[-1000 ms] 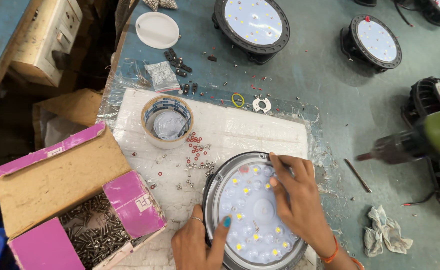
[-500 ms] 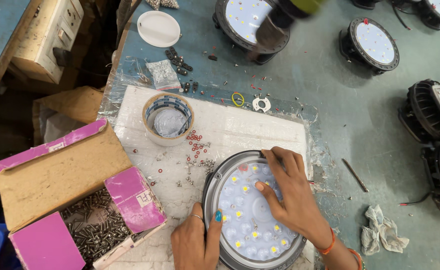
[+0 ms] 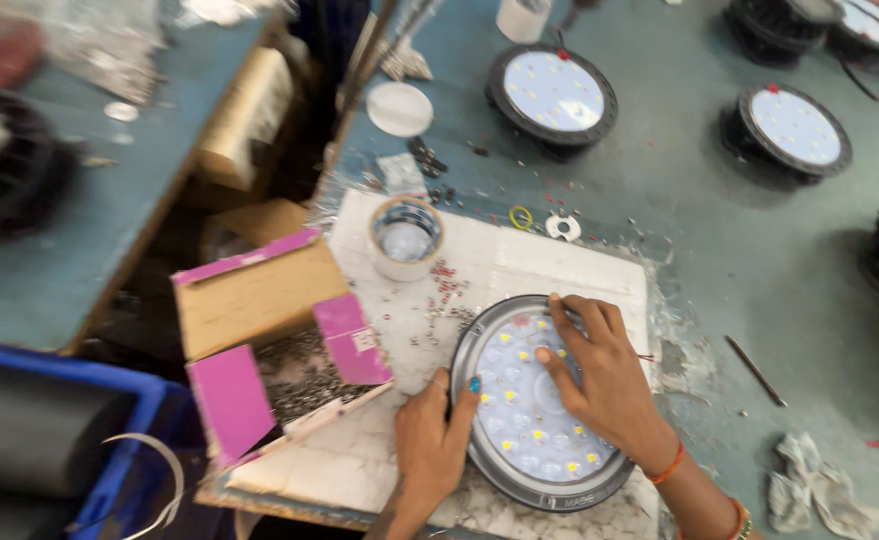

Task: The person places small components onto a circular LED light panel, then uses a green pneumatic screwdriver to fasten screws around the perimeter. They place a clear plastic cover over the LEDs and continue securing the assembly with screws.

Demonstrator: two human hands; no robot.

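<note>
I see the round grey-rimmed lamp disc with its white lens plate and yellow diode dots (image 3: 539, 405) lying flat on the white foam sheet (image 3: 559, 265) that covers the near part of the blue-green worktop (image 3: 759, 240).

My left hand (image 3: 431, 445) rests against the disc's left rim; its fingers (image 3: 464, 395) are loosely spread, with the thumb lying on the lens plate, not closed around anything.

My right hand (image 3: 604, 375) lies on top of the lens plate, fingers extended and pressing flat on it, gripping nothing.

Left of the left fingers stands an open cardboard box with pink flaps, filled with small dark screws (image 3: 279, 350). Beyond both hands sits a roll of beige tape (image 3: 405, 238), with small red and silver fasteners (image 3: 444, 285) scattered between it and the disc. Two further black round lamps with white faces (image 3: 554, 92) stand well beyond the fingers.
</note>
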